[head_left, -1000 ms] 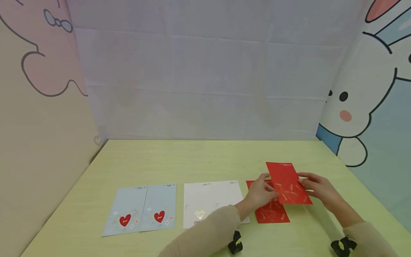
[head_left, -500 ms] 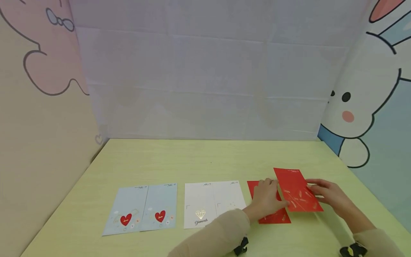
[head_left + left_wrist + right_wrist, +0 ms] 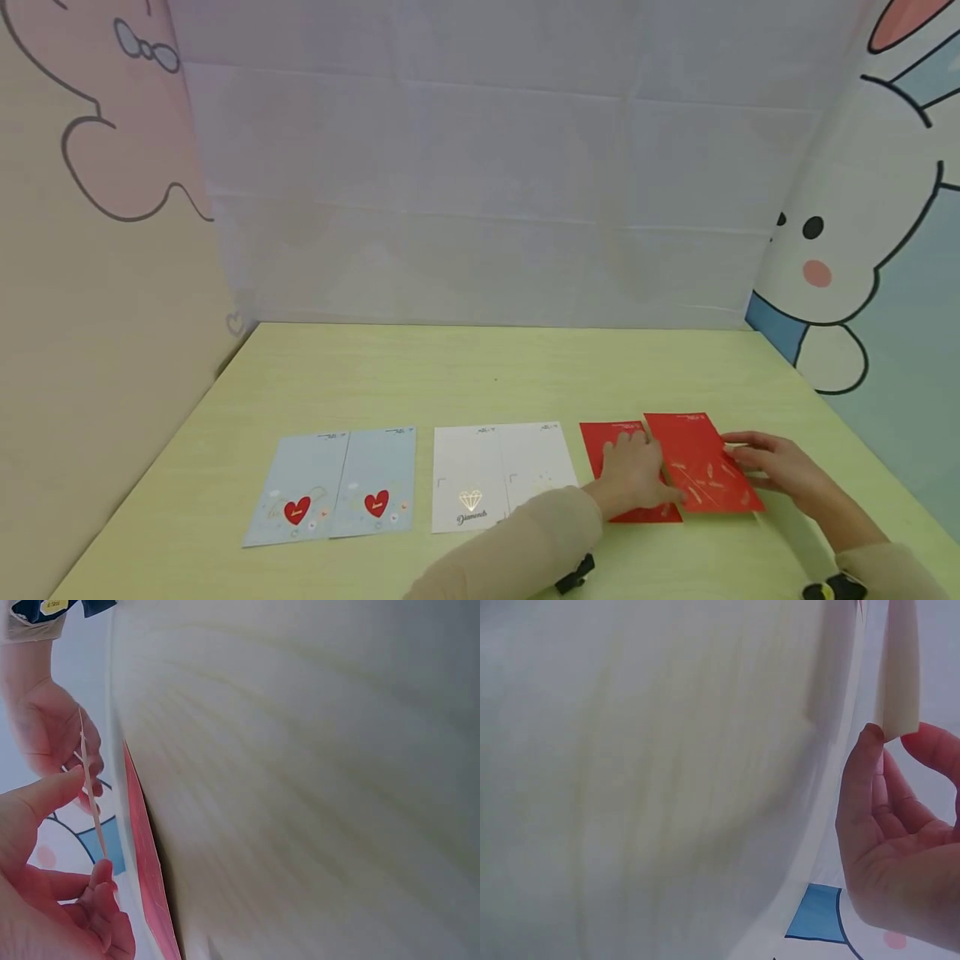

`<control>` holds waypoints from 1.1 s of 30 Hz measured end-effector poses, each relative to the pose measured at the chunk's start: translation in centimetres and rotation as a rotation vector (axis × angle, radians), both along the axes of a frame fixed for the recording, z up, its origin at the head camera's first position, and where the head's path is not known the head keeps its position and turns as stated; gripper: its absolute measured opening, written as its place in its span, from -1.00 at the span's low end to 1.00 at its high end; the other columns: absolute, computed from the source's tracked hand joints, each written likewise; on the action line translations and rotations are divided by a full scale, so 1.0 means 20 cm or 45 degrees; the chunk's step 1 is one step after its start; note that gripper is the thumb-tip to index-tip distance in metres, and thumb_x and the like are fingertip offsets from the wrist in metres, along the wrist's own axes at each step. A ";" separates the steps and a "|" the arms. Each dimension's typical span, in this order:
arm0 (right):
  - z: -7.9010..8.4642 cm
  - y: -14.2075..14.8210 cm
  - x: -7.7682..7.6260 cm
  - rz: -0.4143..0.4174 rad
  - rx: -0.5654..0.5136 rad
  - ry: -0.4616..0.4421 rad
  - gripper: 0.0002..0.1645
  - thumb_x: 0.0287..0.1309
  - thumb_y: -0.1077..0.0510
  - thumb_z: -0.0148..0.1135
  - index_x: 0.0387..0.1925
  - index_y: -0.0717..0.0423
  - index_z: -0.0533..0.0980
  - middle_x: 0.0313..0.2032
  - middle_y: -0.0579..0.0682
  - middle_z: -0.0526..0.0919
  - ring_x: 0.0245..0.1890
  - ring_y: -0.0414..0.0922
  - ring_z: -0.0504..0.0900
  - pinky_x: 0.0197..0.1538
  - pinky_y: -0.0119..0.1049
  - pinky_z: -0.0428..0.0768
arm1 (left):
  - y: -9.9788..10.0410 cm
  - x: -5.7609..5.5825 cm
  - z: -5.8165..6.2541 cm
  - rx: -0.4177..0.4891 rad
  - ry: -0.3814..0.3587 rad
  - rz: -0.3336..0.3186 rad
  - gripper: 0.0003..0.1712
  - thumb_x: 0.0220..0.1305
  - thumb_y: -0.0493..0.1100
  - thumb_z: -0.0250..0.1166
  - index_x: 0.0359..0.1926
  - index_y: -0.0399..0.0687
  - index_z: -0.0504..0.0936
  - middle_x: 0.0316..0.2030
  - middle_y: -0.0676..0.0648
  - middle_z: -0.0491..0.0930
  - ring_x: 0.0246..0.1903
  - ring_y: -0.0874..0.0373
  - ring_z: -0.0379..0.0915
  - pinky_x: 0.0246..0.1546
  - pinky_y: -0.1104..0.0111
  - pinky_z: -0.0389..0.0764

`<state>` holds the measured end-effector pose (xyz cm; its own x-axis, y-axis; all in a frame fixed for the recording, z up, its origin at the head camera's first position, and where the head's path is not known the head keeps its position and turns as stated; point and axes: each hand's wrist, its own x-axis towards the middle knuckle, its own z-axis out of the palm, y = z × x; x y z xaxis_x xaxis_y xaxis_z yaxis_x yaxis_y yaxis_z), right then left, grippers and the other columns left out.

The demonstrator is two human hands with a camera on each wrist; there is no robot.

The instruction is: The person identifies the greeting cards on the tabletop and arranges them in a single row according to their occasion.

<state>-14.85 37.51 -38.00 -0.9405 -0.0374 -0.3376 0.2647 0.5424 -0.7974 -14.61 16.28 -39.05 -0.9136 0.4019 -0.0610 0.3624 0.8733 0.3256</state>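
Note:
A red card with gold sprigs (image 3: 708, 471) is tilted just over the table at the right. My right hand (image 3: 783, 467) pinches its right edge between thumb and fingers; the right wrist view shows the card's pale side (image 3: 900, 682) between the fingertips. My left hand (image 3: 633, 471) is at the card's left edge, above a second red card (image 3: 611, 437) that lies flat and is partly covered. In the left wrist view the held card (image 3: 91, 784) appears edge-on, between left thumb and fingertip, with the lying red card (image 3: 146, 855) beside it.
Left of the red cards lie two white cards (image 3: 468, 458) side by side, one with a gold diamond, partly hidden by the left sleeve (image 3: 517, 542). Farther left are two light blue cards (image 3: 307, 471) with red hearts. A pale cloth (image 3: 480, 167) hangs behind the table (image 3: 420, 375).
Both hands have moved right and nearer with the upper red card, lowering it toward the table. It now covers less of the lying red card. The white and blue cards stay put.

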 end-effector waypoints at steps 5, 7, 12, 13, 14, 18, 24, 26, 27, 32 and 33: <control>-0.01 0.01 0.00 0.002 0.048 -0.011 -0.29 0.17 -0.01 0.04 0.08 0.54 0.17 -0.16 0.21 0.47 -0.27 -0.06 0.51 -0.22 -0.12 0.52 | 0.01 0.01 -0.01 0.003 -0.038 -0.023 -0.54 -0.22 0.31 0.33 -0.49 0.12 0.43 -0.43 0.18 0.26 -0.34 0.33 0.16 -0.32 0.37 0.28; -0.01 0.00 0.00 0.009 0.063 -0.009 -0.31 0.18 0.00 0.02 0.07 0.54 0.17 -0.15 0.23 0.46 -0.27 -0.05 0.51 -0.22 -0.12 0.52 | 0.01 0.01 0.00 -0.004 -0.047 -0.030 -0.54 -0.22 0.31 0.33 -0.55 0.11 0.39 -0.46 0.18 0.25 -0.36 0.33 0.15 -0.35 0.38 0.26; 0.00 0.00 -0.01 0.016 0.086 -0.018 -0.33 0.20 0.02 0.01 0.08 0.54 0.17 -0.16 0.24 0.47 -0.26 -0.03 0.52 -0.22 -0.13 0.52 | 0.01 0.00 -0.01 -0.015 -0.079 -0.033 -0.54 -0.22 0.31 0.33 -0.53 0.11 0.41 -0.44 0.17 0.27 -0.35 0.32 0.18 -0.31 0.37 0.27; 0.00 -0.01 -0.01 0.019 0.091 -0.022 -0.33 0.20 0.02 0.01 0.08 0.54 0.17 -0.16 0.23 0.48 -0.26 -0.03 0.52 -0.22 -0.13 0.52 | 0.01 -0.01 -0.01 -0.013 -0.089 -0.035 -0.54 -0.22 0.30 0.33 -0.50 0.11 0.43 -0.44 0.17 0.27 -0.35 0.31 0.19 -0.30 0.36 0.28; 0.00 -0.01 -0.01 0.021 0.094 -0.028 -0.32 0.20 0.02 0.01 0.08 0.54 0.16 -0.16 0.23 0.48 -0.26 -0.03 0.52 -0.22 -0.14 0.52 | 0.01 -0.01 -0.02 -0.011 -0.103 -0.035 -0.55 -0.21 0.30 0.33 -0.48 0.11 0.44 -0.43 0.17 0.27 -0.34 0.31 0.20 -0.28 0.36 0.29; 0.00 -0.02 0.00 0.046 0.107 -0.040 -0.31 0.20 0.00 0.00 0.08 0.54 0.17 -0.16 0.25 0.47 -0.25 0.00 0.52 -0.22 -0.12 0.51 | 0.01 -0.02 -0.03 0.017 -0.145 -0.019 -0.56 -0.21 0.26 0.35 -0.40 0.12 0.46 -0.41 0.18 0.29 -0.32 0.31 0.21 -0.23 0.32 0.31; 0.00 -0.02 0.00 0.063 0.103 -0.041 -0.35 0.21 0.04 -0.01 0.07 0.54 0.19 -0.13 0.28 0.46 -0.23 0.02 0.52 -0.21 -0.12 0.51 | 0.01 -0.02 -0.04 0.027 -0.171 -0.006 -0.57 -0.19 0.24 0.36 -0.38 0.12 0.47 -0.38 0.18 0.30 -0.30 0.30 0.22 -0.20 0.32 0.32; 0.00 -0.02 0.00 0.066 0.104 -0.039 -0.36 0.21 0.04 0.00 0.06 0.54 0.20 -0.13 0.28 0.46 -0.23 0.02 0.52 -0.21 -0.12 0.51 | 0.01 -0.02 -0.03 0.022 -0.176 -0.008 -0.58 -0.18 0.23 0.35 -0.40 0.11 0.47 -0.37 0.17 0.30 -0.30 0.30 0.22 -0.20 0.31 0.32; 0.00 -0.02 0.00 0.067 0.108 -0.039 -0.36 0.20 0.04 0.00 0.06 0.54 0.20 -0.13 0.28 0.47 -0.24 0.01 0.52 -0.22 -0.12 0.51 | 0.01 -0.02 -0.03 0.019 -0.179 -0.007 -0.59 -0.17 0.23 0.35 -0.41 0.10 0.47 -0.37 0.17 0.30 -0.30 0.30 0.22 -0.20 0.31 0.32; 0.00 -0.03 0.00 0.048 0.143 -0.038 -0.34 0.18 0.01 0.02 0.06 0.53 0.21 -0.16 0.25 0.48 -0.28 -0.03 0.52 -0.24 -0.16 0.52 | 0.02 -0.01 -0.03 -0.013 -0.171 -0.012 -0.63 -0.13 0.21 0.33 -0.45 0.11 0.48 -0.40 0.16 0.29 -0.34 0.29 0.21 -0.24 0.31 0.33; 0.00 -0.03 0.00 0.040 0.149 -0.038 -0.33 0.17 0.00 0.03 0.06 0.53 0.21 -0.17 0.24 0.49 -0.29 -0.04 0.52 -0.25 -0.18 0.53 | 0.02 -0.01 -0.03 -0.021 -0.167 -0.013 -0.64 -0.13 0.21 0.33 -0.44 0.11 0.49 -0.41 0.16 0.29 -0.35 0.28 0.22 -0.24 0.31 0.33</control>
